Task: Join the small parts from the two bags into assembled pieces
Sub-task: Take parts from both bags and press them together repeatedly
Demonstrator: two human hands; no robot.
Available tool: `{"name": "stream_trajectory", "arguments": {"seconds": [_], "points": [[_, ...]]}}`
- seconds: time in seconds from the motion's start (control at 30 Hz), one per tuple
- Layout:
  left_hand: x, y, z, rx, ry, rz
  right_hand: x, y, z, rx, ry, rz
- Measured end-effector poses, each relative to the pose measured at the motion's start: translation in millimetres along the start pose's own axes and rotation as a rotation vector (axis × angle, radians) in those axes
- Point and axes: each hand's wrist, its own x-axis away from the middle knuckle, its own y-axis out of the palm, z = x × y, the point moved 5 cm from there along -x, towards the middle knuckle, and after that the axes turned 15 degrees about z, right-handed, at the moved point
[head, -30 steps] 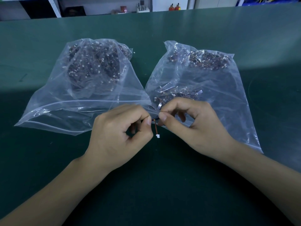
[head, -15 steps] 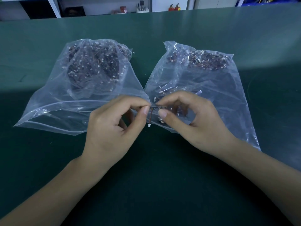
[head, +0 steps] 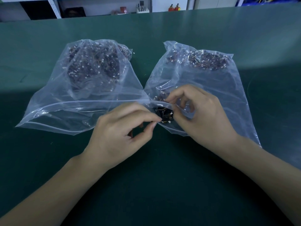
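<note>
the small dark part [head: 164, 115], with thin wires and a white tip, sits between the two hands at the mouth of the right bag [head: 211, 88]. the left hand [head: 123, 136] pinches its near edge with thumb and forefinger; the right hand [head: 200, 115] curls round its far side, though the exact contact is unclear. a loose pinch could drop it back among the heaped parts, or a tug could strain the wires. the left bag [head: 78, 88] lies just beyond the left hand.

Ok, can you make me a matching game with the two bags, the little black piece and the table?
Things:
1. left clear plastic bag
2. right clear plastic bag
3. small black wired part
4. dark green table

States:
A. under everything
B. partly beneath the right hand
C. between both hands' fingertips
D. beyond the left hand, holding the bigger dark pile

Pairs: 1-D, 2-B, 3-C, 4-A
</note>
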Motion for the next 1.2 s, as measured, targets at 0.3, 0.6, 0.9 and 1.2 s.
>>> {"name": "stream_trajectory", "arguments": {"seconds": [0.3,0.6,0.9,1.2], "points": [[4,17,0,-0.401,0.209,-0.238,2,0,-6,-0.003,-0.042,-0.003],[-13,-4,12,-0.391,0.124,-0.107,3,2,-7,0.004,-0.039,-0.019],[-15,-43,-61,-0.761,-0.287,-0.133,5,4,-7,0.006,-0.015,-0.046],[6,-40,-114,-0.808,-0.467,-0.329,10,10,-10,0.041,-0.037,-0.089]]}}
